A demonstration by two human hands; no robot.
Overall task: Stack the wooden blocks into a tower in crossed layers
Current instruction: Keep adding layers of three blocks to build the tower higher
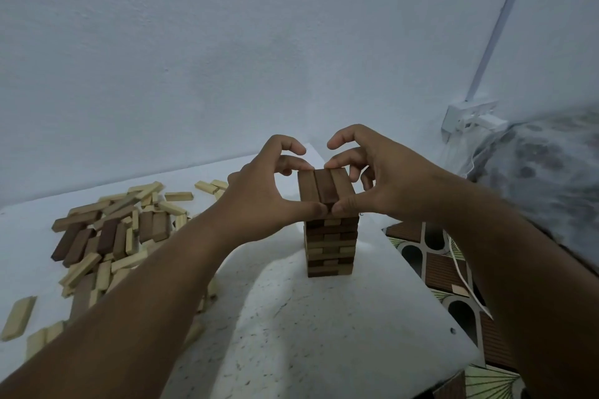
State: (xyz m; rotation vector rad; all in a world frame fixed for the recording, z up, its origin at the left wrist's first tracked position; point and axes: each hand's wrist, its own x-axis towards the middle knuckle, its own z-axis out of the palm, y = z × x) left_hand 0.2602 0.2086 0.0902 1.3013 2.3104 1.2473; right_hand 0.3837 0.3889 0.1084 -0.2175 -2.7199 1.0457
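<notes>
Two hands' fingers point(343, 207) pinch the tower's point(331, 246) top layer point(325, 186) from both ends.

The table point(324, 327) is white with fine dark speckles, spreading below and to both sides of the grip; a small dark hole sits near its right edge. Behind the grip rises a plain pale wall point(227, 42). Up and to the right of the grip, a white socket box point(466, 116) is fixed to the wall, with a white conduit point(499, 26) running up from it at a slant. A thin white cord point(463, 282) trails down right of the table, over a patterned floor point(434, 262) of brown ribbed tiles and arch shapes. Farther right lies a grey mottled fabric point(551, 165), blurred.
</notes>
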